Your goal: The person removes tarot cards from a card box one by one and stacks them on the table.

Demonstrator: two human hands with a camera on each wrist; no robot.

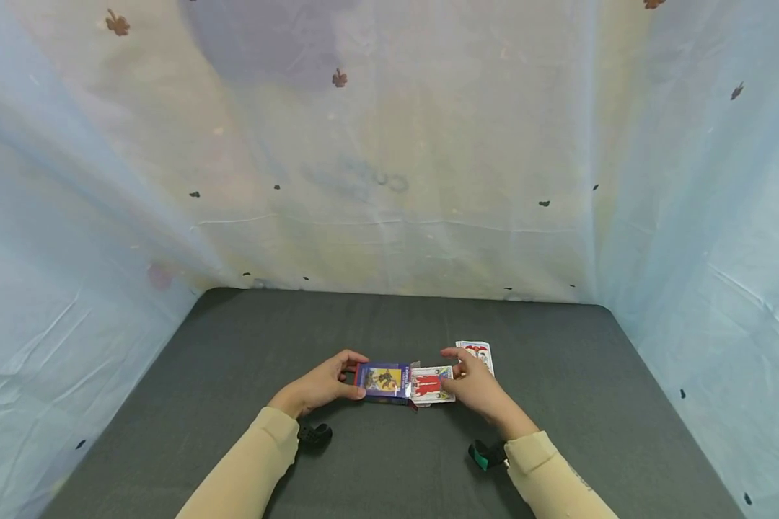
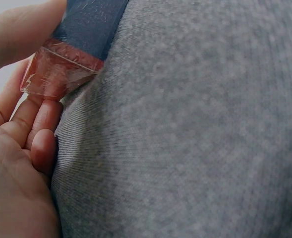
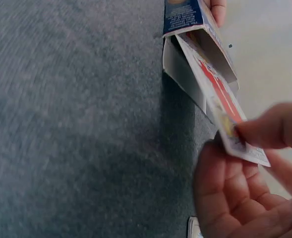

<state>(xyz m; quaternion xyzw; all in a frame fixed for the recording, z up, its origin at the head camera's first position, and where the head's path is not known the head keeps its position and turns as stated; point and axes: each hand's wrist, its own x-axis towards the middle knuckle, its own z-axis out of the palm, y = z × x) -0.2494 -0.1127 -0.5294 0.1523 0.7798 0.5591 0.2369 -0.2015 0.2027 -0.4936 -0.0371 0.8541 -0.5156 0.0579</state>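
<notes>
A blue card box (image 1: 384, 380) with a yellow picture lies sideways over the dark table, gripped at its closed end by my left hand (image 1: 324, 380). In the left wrist view, clear plastic wrap (image 2: 56, 74) covers that end of the box. My right hand (image 1: 480, 389) pinches a few playing cards (image 1: 426, 385) by their outer end, thumb on the red-patterned face. Seen from the right wrist, the cards (image 3: 217, 94) slant partway out of the box's open mouth, where a white flap (image 3: 181, 74) hangs down.
More playing cards (image 1: 477, 351) lie on the dark grey table (image 1: 389, 461), just beyond my right hand. Pale patterned sheeting (image 1: 389, 173) stands around the back and sides. Black straps (image 1: 314, 436) are on both wrists.
</notes>
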